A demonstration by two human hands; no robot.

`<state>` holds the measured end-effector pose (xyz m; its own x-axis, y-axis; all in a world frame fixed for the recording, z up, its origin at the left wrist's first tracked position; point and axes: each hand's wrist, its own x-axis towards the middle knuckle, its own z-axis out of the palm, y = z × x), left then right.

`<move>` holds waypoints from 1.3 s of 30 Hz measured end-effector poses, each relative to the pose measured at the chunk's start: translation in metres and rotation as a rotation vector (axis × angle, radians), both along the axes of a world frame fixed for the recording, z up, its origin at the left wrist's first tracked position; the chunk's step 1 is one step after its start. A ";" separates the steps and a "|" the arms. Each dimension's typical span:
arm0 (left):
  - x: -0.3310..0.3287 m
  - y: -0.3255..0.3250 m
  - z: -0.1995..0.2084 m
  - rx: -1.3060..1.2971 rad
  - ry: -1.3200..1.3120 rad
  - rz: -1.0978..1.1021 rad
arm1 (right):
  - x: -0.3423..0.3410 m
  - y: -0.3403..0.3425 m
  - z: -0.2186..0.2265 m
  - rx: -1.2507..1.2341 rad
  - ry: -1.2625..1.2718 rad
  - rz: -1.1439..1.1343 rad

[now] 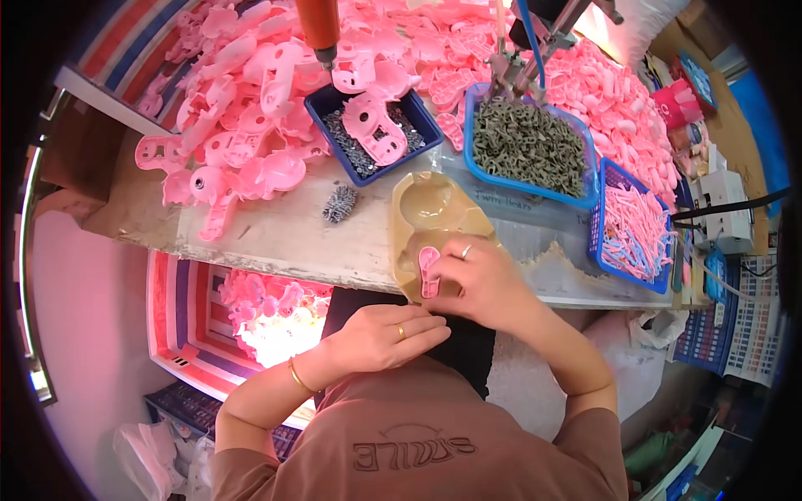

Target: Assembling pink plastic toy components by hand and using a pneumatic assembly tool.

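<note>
The right hand (476, 284) curls its fingers against the side of a small pink plastic piece (428, 271), apparently pinching it, over the tan moulded tray (422, 179) at the surface's (288, 244) near edge. The left hand (384, 336) lies palm down beside the tray's near end, fingers extended; whether it holds anything is hidden. The piece is probably light, stiff and slightly slippery, best held by its side rims.
</note>
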<state>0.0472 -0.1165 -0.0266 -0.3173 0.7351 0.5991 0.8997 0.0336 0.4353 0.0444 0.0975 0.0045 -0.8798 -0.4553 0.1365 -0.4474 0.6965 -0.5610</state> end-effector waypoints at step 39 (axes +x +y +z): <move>-0.036 0.023 0.003 -0.175 -0.195 0.335 | 0.018 0.057 0.000 -0.031 -0.048 -0.127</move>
